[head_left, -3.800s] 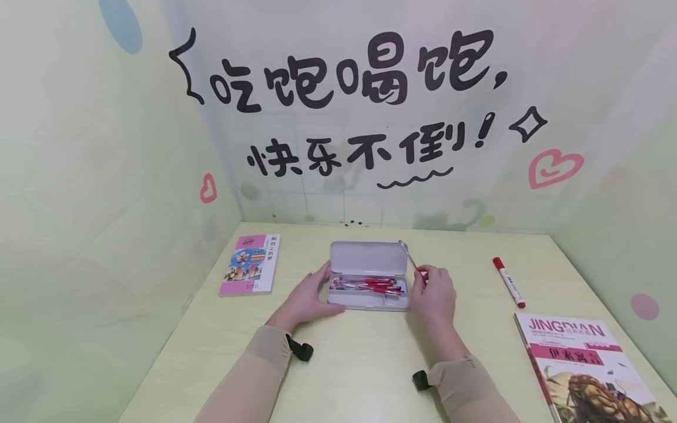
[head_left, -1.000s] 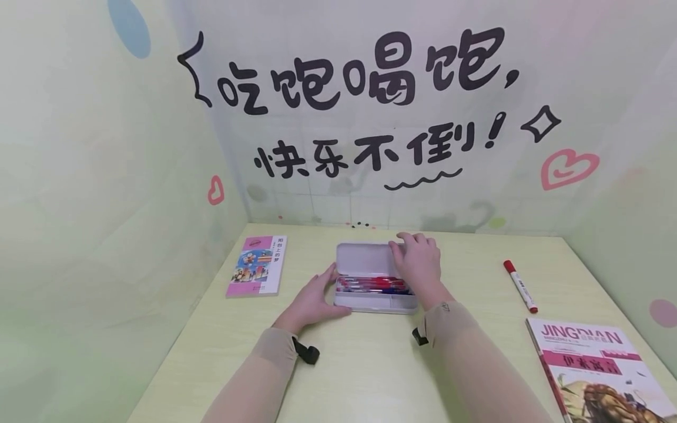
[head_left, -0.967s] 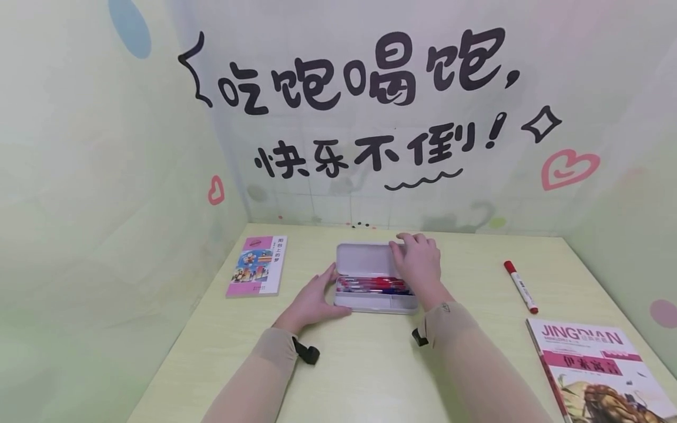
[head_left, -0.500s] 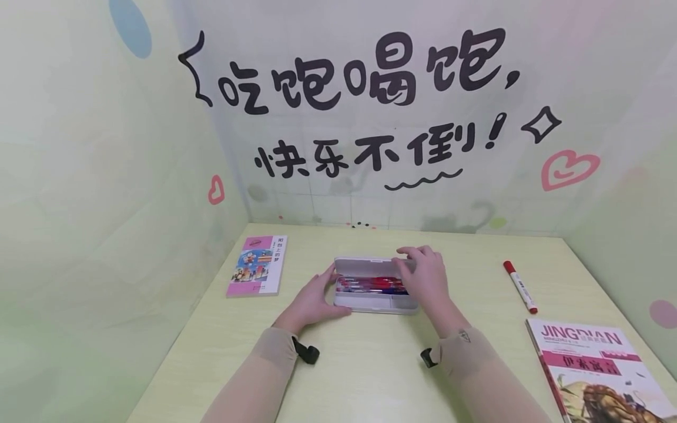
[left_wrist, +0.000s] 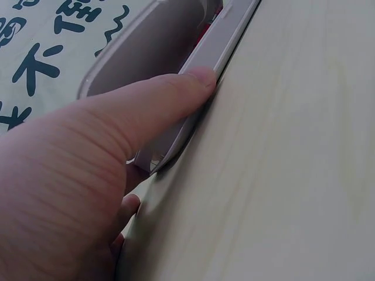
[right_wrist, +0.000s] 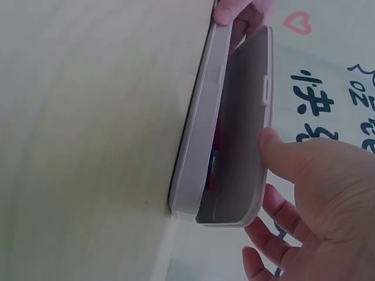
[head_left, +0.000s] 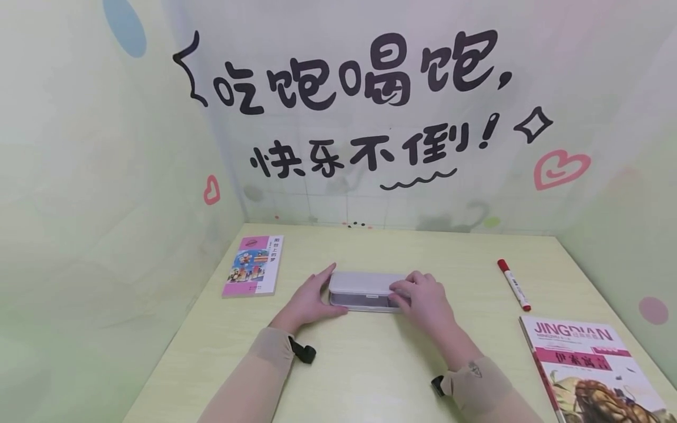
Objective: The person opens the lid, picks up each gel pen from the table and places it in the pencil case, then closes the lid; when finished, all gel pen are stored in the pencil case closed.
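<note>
A pale grey-lilac pencil case (head_left: 354,283) lies on the table, its hinged lid tilted forward with a gap along the front. My left hand (head_left: 307,301) grips the left end, thumb on the front edge in the left wrist view and the other fingers behind the case. At the right end, my right hand (head_left: 431,302) pinches the edge of the lid (right_wrist: 241,134) between thumb and fingers. Red and blue bits of pens (right_wrist: 211,170) show inside through the gap in the right wrist view; the rest of them is hidden under the lid.
A pink-and-white book (head_left: 252,267) lies at the back left of the table (head_left: 370,370). To the right are a red-capped marker (head_left: 514,285) and a larger book (head_left: 592,364) near the table's right edge. A printed cloth wall (head_left: 338,200) stands behind.
Earlier the right hand held a pen over the case; later it took the raised lid. The lid has swung forward and down over the pens. The left hand stays on the case.
</note>
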`<action>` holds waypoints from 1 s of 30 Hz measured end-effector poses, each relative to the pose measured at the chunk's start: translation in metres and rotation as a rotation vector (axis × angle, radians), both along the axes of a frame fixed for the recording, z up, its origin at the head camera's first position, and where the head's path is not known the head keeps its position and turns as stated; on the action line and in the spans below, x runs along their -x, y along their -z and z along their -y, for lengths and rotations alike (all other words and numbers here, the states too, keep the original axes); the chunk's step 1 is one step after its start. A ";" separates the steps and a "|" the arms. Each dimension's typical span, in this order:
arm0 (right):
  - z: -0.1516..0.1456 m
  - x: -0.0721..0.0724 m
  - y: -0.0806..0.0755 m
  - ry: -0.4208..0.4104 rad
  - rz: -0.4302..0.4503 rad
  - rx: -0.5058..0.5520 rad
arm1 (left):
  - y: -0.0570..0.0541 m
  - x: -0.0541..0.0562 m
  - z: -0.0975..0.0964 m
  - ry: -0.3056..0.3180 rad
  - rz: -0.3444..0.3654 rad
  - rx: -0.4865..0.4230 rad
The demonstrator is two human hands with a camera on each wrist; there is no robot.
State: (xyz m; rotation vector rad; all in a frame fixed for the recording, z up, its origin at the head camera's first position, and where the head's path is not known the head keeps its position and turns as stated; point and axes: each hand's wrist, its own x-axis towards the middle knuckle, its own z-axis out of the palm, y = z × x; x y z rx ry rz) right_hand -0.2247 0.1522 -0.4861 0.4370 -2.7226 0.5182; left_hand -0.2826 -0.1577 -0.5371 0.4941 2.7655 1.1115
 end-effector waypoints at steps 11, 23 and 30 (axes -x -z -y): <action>0.004 -0.007 0.005 -0.012 0.093 -0.137 | -0.005 -0.004 -0.001 0.024 -0.006 0.008; 0.006 -0.008 -0.001 -0.038 0.121 -0.110 | -0.003 0.001 0.001 0.010 0.024 0.015; -0.007 0.013 -0.023 -0.110 0.330 -0.038 | -0.039 0.008 -0.007 0.079 0.027 0.044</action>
